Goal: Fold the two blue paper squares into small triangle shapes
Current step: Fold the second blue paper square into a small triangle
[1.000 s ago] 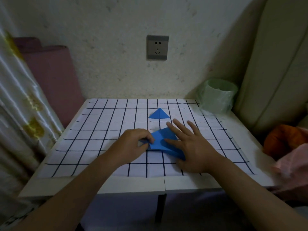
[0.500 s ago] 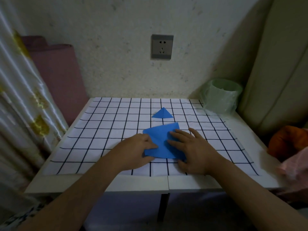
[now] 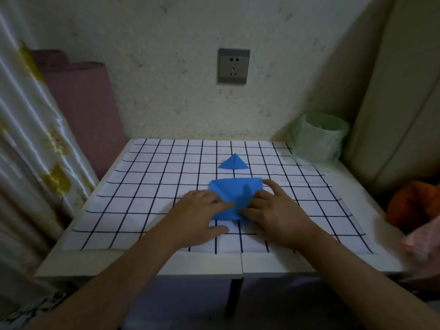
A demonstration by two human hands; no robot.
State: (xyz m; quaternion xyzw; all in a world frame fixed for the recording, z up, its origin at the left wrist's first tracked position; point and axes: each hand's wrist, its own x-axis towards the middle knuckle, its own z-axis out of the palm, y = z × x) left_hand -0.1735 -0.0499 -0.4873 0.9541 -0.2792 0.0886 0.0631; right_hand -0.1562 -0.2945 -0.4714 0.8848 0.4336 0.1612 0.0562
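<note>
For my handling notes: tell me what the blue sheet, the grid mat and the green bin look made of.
Blue sheet: thin matte paper, going by its sharp creases. Grid mat: probably paper or thin sheet, matte white with printed black lines; its near edge ripples slightly. Green bin: likely plastic, under a wrinkled, translucent film liner.

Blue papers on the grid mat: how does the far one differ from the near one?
Size: the far paper is a small triangle; the near paper is larger, roughly square, creased.
Handling: the far paper lies untouched; left hand and right hand press the near paper.
Both are blue, on the grid mat.
</note>
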